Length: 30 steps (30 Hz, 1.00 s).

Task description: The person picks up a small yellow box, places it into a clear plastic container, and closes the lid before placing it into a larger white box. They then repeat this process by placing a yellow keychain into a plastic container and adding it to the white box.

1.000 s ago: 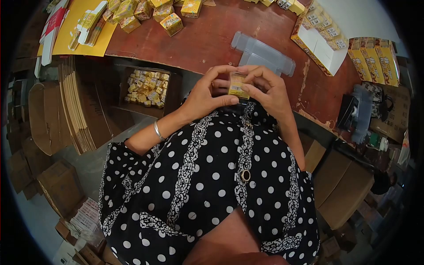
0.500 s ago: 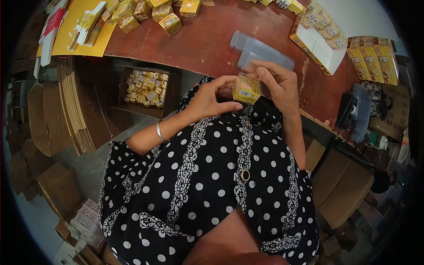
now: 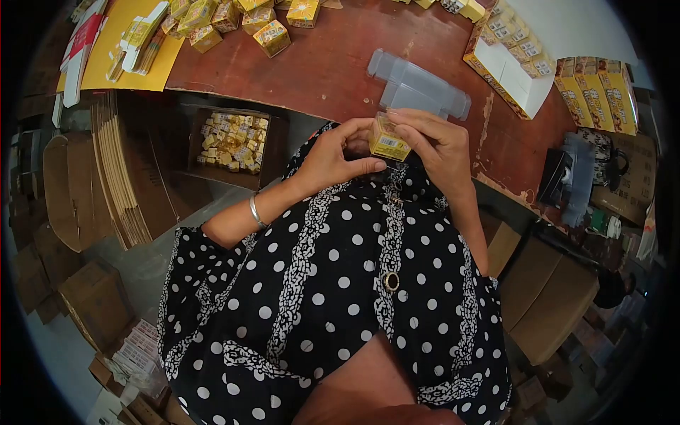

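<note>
A small yellow carton [image 3: 389, 144] with a barcode on its near face is held between my hands, just off the table's front edge. My left hand [image 3: 338, 156] grips it from the left, thumb low and fingers curled behind it, partly hidden. From the right, my right hand [image 3: 443, 144] has its thumb and fingers closed on the carton's upper right side. Beyond my hands, clear plastic trays [image 3: 418, 85] lie on the red-brown table [image 3: 319, 67].
Several yellow cartons [image 3: 273, 39] are piled at the far left of the table, near flattened cartons [image 3: 142, 42]. A white-lined display box [image 3: 513, 78] stands right, beside upright yellow boxes [image 3: 595, 95]. Below the table, a cardboard box [image 3: 273, 152] holds small gold-wrapped pieces [image 3: 234, 142].
My right hand has come in leftward and closed its thumb and fingers on the carton. The carton has shifted slightly left and tilted.
</note>
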Motion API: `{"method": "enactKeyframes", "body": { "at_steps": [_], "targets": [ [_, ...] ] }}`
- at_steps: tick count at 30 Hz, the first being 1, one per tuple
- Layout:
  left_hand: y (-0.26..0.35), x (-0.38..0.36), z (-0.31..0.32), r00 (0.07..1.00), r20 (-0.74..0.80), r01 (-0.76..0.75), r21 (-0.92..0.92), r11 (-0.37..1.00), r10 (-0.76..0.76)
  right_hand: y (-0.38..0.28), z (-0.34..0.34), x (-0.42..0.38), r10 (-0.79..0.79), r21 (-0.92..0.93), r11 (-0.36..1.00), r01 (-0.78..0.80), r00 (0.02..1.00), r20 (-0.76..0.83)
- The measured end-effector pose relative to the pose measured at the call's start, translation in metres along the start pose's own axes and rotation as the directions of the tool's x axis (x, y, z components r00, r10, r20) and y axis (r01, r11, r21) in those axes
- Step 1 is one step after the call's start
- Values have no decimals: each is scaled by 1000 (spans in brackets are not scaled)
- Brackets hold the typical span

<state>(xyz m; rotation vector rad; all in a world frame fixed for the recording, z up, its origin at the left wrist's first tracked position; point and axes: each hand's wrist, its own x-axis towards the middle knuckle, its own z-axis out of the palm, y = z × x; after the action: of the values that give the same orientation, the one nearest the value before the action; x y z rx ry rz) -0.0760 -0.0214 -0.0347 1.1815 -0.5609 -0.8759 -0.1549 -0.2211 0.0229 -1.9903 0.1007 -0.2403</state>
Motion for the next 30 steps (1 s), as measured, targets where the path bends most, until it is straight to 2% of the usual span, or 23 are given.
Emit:
{"method": "enactKeyframes", "body": {
  "at_steps": [1, 5, 7, 11, 13, 17, 19, 20, 21, 22, 23, 24, 25, 27, 28, 29, 30],
  "targets": [
    [0, 0, 0, 1000, -3, 9, 1, 1000, -9, 0, -1, 0, -25, -53, 998, 26, 999, 21],
    [0, -1, 0, 999, -8, 32, 15, 999, -32, 5, -2, 0, -93, -44, 994, 95, 995, 37],
    [-1, -2, 0, 999, -12, 30, 15, 999, -29, 10, -3, -1, -202, -65, 977, 205, 978, 60],
    [-7, -2, 1, 999, -44, 23, -30, 999, -25, 13, -1, -6, -288, -94, 951, 295, 954, 82],
    [-9, -2, 1, 998, -54, 9, -15, 1000, -10, 11, 4, -9, -335, -250, 906, 343, 939, 73],
    [8, -1, 7, 998, -67, -9, -1, 1000, 9, 15, 2, -12, -381, -340, 856, 390, 920, 94],
    [25, 5, 8, 996, -77, -33, 8, 999, 33, 13, 7, -12, -141, -21, 990, 140, 987, -78],
    [30, 8, 8, 994, -98, -52, 14, 999, 53, 11, 8, -12, -151, -25, 988, 149, 985, -79],
    [31, 11, 7, 986, -149, -85, -56, 995, 76, 9, 9, -11, 29, 239, 971, -10, 997, -73],
    [30, 14, 4, 985, -147, -98, -49, 994, 90, 7, 9, -10, 197, 481, 861, -163, 980, -20],
    [26, 17, 1, 971, -186, -159, -42, 986, 149, 14, 5, -11, 218, 519, 822, -234, 971, 94],
    [24, 21, -2, 953, -222, -219, -34, 975, 206, 17, 4, -10, 205, 516, 828, -219, 975, 86],
    [24, 22, -1, 958, -241, -181, -83, 980, 157, 19, 2, -9, 188, 417, 884, -209, 978, 93],
    [23, 27, -5, 962, -194, -206, -44, 978, 194, 15, -7, 1, 122, 204, 969, -138, 989, 88],
    [25, 28, -8, 965, -156, -216, -7, 976, 213, 4, -18, 9, 107, 193, 974, -121, 991, 79],
    [33, 28, -13, 975, -130, -146, 251, 957, 183, -10, -30, 19, 101, 17, 994, -108, 967, 235],
    [41, 28, -18, 973, -124, -161, 254, 954, 197, -17, -37, 28, 125, -154, 986, -70, 915, 383]
  ]
}}
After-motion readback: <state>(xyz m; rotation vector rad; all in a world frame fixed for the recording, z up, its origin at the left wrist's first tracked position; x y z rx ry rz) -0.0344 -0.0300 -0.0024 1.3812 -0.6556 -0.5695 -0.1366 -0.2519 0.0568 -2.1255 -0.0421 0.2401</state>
